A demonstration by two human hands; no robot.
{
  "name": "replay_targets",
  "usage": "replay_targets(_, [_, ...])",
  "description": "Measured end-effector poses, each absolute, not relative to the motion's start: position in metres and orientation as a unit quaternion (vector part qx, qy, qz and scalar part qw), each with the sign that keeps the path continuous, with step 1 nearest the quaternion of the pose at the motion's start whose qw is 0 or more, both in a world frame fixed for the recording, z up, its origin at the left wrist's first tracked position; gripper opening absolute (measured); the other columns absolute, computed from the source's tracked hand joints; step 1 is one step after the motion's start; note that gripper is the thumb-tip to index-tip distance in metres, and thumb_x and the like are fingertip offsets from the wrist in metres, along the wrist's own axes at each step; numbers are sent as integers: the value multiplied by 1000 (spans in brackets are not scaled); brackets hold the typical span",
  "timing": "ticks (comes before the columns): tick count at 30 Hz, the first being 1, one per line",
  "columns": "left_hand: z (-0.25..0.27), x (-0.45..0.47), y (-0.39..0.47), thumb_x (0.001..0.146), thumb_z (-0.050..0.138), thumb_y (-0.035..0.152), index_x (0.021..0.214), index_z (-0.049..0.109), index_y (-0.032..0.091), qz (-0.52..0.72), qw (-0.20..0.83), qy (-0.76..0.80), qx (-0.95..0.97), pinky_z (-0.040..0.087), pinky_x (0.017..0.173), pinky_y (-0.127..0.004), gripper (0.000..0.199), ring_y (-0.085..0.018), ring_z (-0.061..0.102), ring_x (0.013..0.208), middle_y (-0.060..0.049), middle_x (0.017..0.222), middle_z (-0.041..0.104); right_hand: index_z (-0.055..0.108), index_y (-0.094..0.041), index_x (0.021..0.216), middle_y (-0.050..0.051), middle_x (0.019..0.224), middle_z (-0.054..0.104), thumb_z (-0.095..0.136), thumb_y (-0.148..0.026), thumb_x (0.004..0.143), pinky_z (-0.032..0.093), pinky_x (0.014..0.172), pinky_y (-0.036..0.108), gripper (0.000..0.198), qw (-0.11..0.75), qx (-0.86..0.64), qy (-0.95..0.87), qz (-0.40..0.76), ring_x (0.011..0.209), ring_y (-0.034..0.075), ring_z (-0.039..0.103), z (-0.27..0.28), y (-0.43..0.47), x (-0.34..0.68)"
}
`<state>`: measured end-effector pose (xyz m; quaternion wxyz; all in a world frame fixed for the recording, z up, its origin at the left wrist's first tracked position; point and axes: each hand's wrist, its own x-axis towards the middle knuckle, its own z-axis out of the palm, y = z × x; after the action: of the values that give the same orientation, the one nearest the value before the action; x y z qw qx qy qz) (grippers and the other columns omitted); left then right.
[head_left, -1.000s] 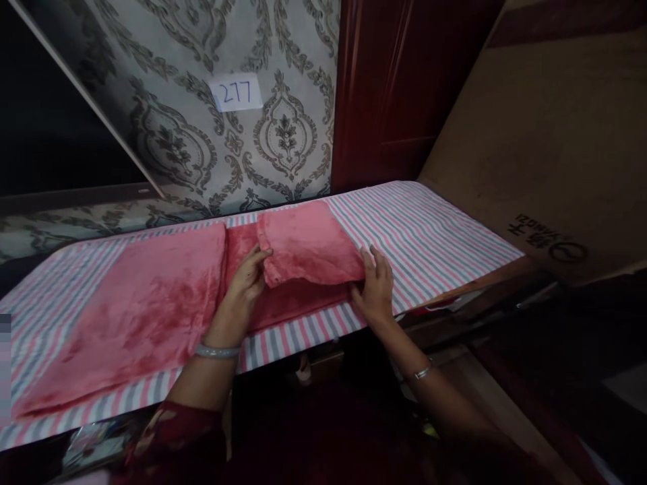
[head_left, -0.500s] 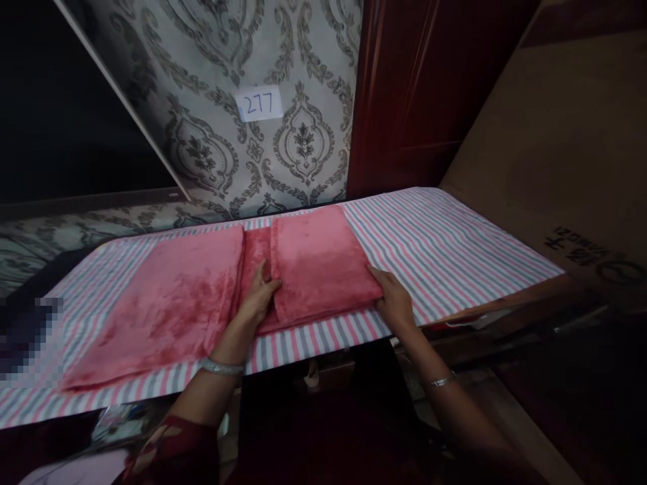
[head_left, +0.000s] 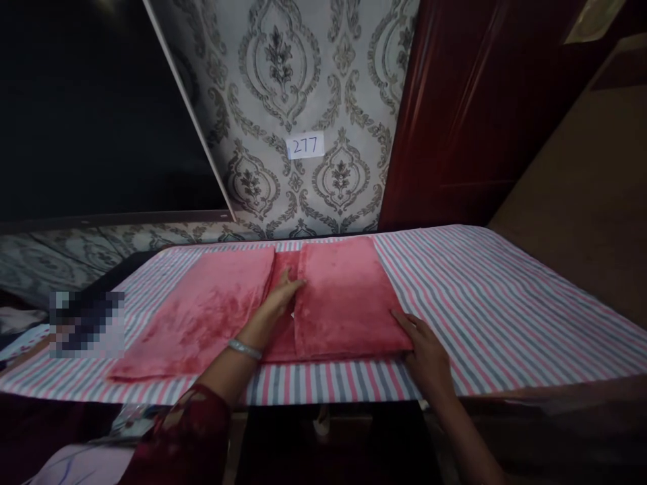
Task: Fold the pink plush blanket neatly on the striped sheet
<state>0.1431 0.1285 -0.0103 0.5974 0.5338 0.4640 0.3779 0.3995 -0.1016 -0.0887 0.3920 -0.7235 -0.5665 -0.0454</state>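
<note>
A pink plush blanket [head_left: 348, 303] lies folded on a striped cloth, its left and right ends each turned inward. Between the two folded parts runs a narrow, darker red strip of the lower layer. My left hand [head_left: 284, 295] rests over that strip, thumb and fingers apart, the thumb touching the inner edge of the right folded part. At the near right corner my right hand [head_left: 428, 353] is closed on the blanket's edge, with fingers on top; its thumb is hidden.
The striped cloth [head_left: 480, 310] covers a long table against a patterned wall [head_left: 283, 74]. A dark screen [head_left: 101, 121] stands at the back left. A dark red door [head_left: 455, 101] and a large cardboard box [head_left: 581, 202] are at the right. A paper marked 277 [head_left: 306, 145] hangs on the wall.
The view has swung left and up, so everything sits lower and further right in it. Both hands stay at the right folded part, and the blanket's folds look much the same.
</note>
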Motion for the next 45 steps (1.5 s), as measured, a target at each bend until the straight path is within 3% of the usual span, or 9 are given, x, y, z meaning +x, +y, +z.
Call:
replay_targets(6, [12, 184, 183, 71, 82, 17, 160, 25, 23, 409, 574, 535, 466, 59, 73, -29, 106, -22, 73, 90, -14, 127, 68, 56, -31, 145, 5, 136, 58, 43, 1, 66, 50, 107, 38, 86, 402, -716, -569, -43, 124, 22, 58, -96, -99, 400])
replay_targets(12, [23, 208, 224, 77, 74, 16, 157, 31, 16, 399, 495, 587, 501, 59, 75, -31, 91, -24, 74, 93, -15, 118, 72, 54, -35, 146, 3, 138, 58, 43, 2, 67, 52, 104, 34, 89, 404, -712, -573, -45, 125, 20, 58, -103, -97, 402])
replay_targets(19, [11, 208, 228, 70, 70, 3, 147, 49, 19, 378, 369, 618, 582, 46, 106, -42, 82, -34, 55, 133, -17, 141, 61, 60, -31, 142, 4, 134, 61, 40, 3, 64, 51, 105, 33, 87, 421, -716, -553, -60, 122, 19, 60, -101, -95, 397])
replay_targets(23, [15, 202, 231, 73, 71, 9, 155, 37, 13, 339, 380, 620, 597, 48, 105, -43, 88, -35, 57, 131, -21, 142, 59, 59, -31, 142, 4, 132, 62, 41, 2, 64, 53, 102, 33, 87, 417, -719, -552, -63, 121, 19, 60, -99, -95, 396])
replay_targets(27, [12, 190, 215, 81, 69, 22, 161, 22, 14, 323, 418, 581, 619, 52, 100, -37, 93, -29, 62, 126, -18, 146, 56, 59, -30, 142, 5, 133, 61, 42, 0, 66, 53, 102, 37, 83, 416, -717, -557, -49, 120, 21, 60, -93, -99, 398])
replay_targets(30, [-2, 176, 186, 80, 70, 23, 161, 23, 17, 325, 436, 536, 645, 49, 105, -33, 94, -25, 57, 132, -14, 153, 50, 59, -28, 142, 6, 134, 61, 43, 0, 67, 52, 103, 39, 81, 415, -714, -562, -45, 121, 22, 59, -91, -101, 399])
replay_targets(36, [-13, 161, 151, 72, 65, 6, 156, 35, 13, 333, 354, 487, 726, 23, 125, -37, 89, -27, 33, 150, -14, 162, 37, 58, -30, 142, 5, 133, 61, 45, -1, 68, 53, 103, 37, 81, 404, -717, -566, -47, 121, 22, 60, -90, -102, 400])
replay_targets(40, [-5, 166, 152, 70, 67, 7, 157, 32, 9, 319, 366, 505, 714, 23, 125, -39, 94, -31, 34, 150, -19, 161, 36, 57, -30, 143, 5, 132, 61, 45, 0, 65, 52, 104, 38, 84, 401, -717, -568, -50, 120, 22, 60, -88, -101, 399])
replay_targets(45, [-14, 154, 136, 72, 74, 26, 161, 18, 13, 346, 411, 456, 709, 28, 122, -45, 106, -33, 34, 150, -19, 164, 31, 54, -28, 146, 6, 135, 58, 45, -1, 65, 53, 103, 37, 86, 420, -708, -565, -55, 121, 23, 60, -84, -101, 398])
